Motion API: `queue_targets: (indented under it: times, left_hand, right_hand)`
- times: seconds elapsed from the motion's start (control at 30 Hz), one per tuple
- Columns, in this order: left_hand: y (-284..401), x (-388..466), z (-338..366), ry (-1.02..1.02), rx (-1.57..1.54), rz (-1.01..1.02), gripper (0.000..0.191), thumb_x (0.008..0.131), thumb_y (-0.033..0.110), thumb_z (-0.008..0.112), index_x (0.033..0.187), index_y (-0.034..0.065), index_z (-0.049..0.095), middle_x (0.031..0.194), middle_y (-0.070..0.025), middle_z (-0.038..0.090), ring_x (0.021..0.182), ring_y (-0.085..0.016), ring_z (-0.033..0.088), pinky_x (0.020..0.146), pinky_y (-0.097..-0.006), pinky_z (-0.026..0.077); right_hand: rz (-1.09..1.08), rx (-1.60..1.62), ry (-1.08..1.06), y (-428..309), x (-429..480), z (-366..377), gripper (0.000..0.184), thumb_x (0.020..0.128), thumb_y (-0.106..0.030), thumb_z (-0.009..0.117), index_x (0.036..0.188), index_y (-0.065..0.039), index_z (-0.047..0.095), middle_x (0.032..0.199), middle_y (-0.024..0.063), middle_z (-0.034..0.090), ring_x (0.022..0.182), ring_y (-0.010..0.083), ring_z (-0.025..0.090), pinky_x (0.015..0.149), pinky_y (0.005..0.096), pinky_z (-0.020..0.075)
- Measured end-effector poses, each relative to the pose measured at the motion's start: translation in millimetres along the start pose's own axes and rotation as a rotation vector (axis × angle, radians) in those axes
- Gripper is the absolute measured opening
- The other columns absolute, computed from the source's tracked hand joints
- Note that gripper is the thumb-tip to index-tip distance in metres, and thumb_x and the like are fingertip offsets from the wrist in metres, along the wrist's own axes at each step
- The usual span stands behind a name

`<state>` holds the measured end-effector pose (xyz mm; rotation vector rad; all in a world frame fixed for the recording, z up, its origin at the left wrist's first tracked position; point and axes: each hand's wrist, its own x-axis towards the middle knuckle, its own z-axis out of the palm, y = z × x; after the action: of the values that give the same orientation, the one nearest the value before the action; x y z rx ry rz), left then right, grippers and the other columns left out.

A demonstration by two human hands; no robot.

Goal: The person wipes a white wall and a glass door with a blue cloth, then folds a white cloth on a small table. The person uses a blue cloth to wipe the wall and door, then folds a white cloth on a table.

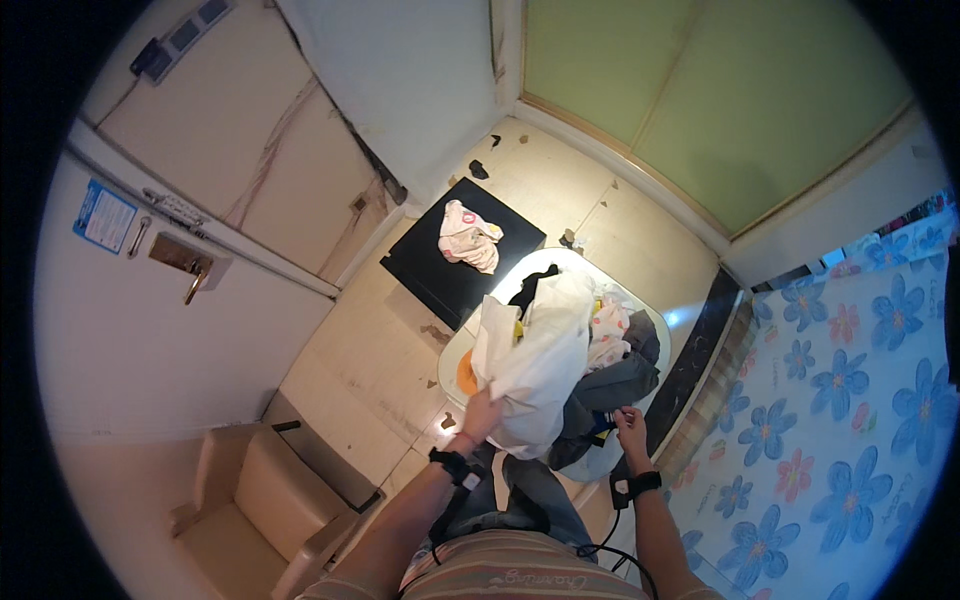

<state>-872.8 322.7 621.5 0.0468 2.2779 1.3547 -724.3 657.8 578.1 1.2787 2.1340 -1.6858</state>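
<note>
My left hand [484, 412] grips the near left edge of a large white cloth [547, 360], which is spread over a heap of clothes in a white plastic tub [664, 330]. At the heap's near right side is my right hand [630, 426], its fingers drawn together by a dark blue piece of fabric [606, 421]; whether they pinch it I cannot tell. Under and beside the white cloth lie dark grey clothing [615, 386], a white garment with pink spots [609, 322] and a black item [534, 289]. Something orange [466, 373] shows at the tub's left.
Beyond the tub's left side, a patterned pink garment [469, 236] lies on a low black box or table [420, 259]. A tan armchair [277, 495] stands at lower left beside a white door [187, 337]. A flowered curtain [810, 420] hangs at right, and small dark scraps litter the tiles.
</note>
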Motion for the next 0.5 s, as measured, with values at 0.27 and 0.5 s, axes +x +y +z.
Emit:
queue_targets:
  times: [0.27, 0.5]
  left_hand:
    - [-39.7, 49.1, -49.1, 0.231, -0.101, 0.011, 0.041, 0.096, 0.025, 0.055, 0.129, -0.0002, 0.059, 0.118, -0.0181, 0.067, 0.104, -0.028, 0.064, 0.090, -0.0362, 0.051]
    - [-63.5, 133.2, -39.2, -0.151, -0.193, -0.394, 0.052, 0.101, 0.038, 0.053, 0.143, 0.0081, 0.048, 0.124, -0.0114, 0.066, 0.102, -0.019, 0.065, 0.081, -0.0380, 0.055]
  right_hand:
    - [0.304, 0.234, 0.122, 22.5, 4.1, -22.2, 0.072, 0.090, -0.061, 0.065, 0.138, -0.013, 0.041, 0.130, 0.0092, 0.046, 0.115, 0.0260, 0.048, 0.092, 0.0536, 0.0453]
    - [0.411, 0.249, 0.084, 0.6, 28.5, -16.4, 0.109, 0.085, -0.073, 0.061, 0.160, -0.014, 0.010, 0.160, 0.0211, 0.026, 0.142, 0.0428, 0.033, 0.106, 0.0644, 0.0361]
